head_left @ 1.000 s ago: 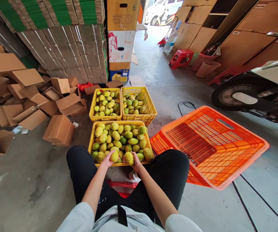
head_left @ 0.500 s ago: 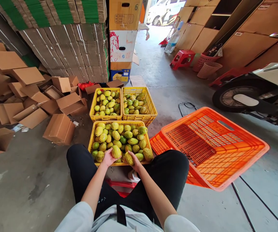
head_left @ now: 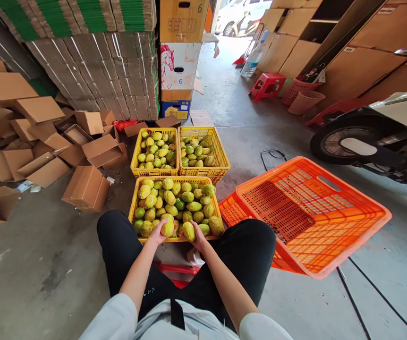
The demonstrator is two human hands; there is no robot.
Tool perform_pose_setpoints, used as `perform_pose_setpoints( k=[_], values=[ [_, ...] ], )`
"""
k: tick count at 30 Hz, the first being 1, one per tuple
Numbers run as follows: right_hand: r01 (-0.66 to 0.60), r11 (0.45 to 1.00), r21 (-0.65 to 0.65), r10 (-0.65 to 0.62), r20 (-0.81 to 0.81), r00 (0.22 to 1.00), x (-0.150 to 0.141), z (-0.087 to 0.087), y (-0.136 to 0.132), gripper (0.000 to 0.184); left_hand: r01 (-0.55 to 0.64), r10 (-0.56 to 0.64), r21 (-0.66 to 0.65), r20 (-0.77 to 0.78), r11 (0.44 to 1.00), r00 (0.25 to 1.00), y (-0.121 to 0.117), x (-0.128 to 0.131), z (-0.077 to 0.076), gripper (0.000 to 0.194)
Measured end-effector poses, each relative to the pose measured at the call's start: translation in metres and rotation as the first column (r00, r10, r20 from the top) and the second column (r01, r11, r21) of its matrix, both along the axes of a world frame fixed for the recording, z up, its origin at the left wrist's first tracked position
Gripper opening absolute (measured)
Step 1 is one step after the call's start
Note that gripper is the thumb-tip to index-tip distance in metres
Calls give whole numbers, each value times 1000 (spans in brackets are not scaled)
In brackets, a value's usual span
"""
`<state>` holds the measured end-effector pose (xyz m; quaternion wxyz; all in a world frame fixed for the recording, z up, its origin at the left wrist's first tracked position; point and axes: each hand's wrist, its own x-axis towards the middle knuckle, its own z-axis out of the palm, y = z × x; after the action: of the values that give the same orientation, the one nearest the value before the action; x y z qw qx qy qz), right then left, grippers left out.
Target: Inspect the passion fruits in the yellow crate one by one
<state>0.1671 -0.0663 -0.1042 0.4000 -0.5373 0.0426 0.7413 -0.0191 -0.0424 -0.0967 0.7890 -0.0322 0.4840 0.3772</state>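
Observation:
I sit with my knees apart over a yellow crate [head_left: 135,204] full of yellow-green fruit. My left hand [head_left: 158,234] grips one yellow fruit [head_left: 167,227] at the crate's near edge. My right hand [head_left: 198,237] holds another fruit [head_left: 189,231] right beside it. Both hands hover over the near rim, close together. Two more yellow crates, the left one [head_left: 135,156] and the right one [head_left: 222,152], stand behind, each holding several fruits.
An empty orange crate [head_left: 331,236] tilts at my right. Loose cardboard boxes [head_left: 86,189] lie on the floor at left, in front of stacked flat cartons [head_left: 93,71]. A scooter wheel [head_left: 352,141] is at far right. A red stool [head_left: 266,84] and baskets stand behind.
My left hand lifted its fruit slightly half a second ago and has lowered it back to the near rim. My right hand has barely moved.

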Motion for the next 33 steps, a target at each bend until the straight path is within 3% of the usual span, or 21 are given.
perform_pose_setpoints(
  k=[7, 18, 22, 27, 33],
  values=[
    [-53, 988, 143, 43, 67, 997, -2, -2, -1, 24, 24, -24, 24, -6, 999, 1000, 3, 1, 2, 26],
    [-14, 997, 82, 18, -48, 999, 0, -7, -1, 22, -9, 10, -19, 46, 1000, 999, 2, -1, 7, 48],
    [7, 998, 57, -2, -87, 996, 0, -9, 1, 27, 4, -3, -35, 16, 999, 1000, 5, -2, 6, 47],
    [31, 999, 22, -28, -101, 995, -2, -9, 1, 32, -77, 77, -88, -3, 993, 997, 5, -2, 5, 39],
    [120, 992, 43, -105, -250, 963, 7, 5, 2, 32, -139, 138, 36, 17, 990, 990, 5, 2, 6, 24]
  ],
)
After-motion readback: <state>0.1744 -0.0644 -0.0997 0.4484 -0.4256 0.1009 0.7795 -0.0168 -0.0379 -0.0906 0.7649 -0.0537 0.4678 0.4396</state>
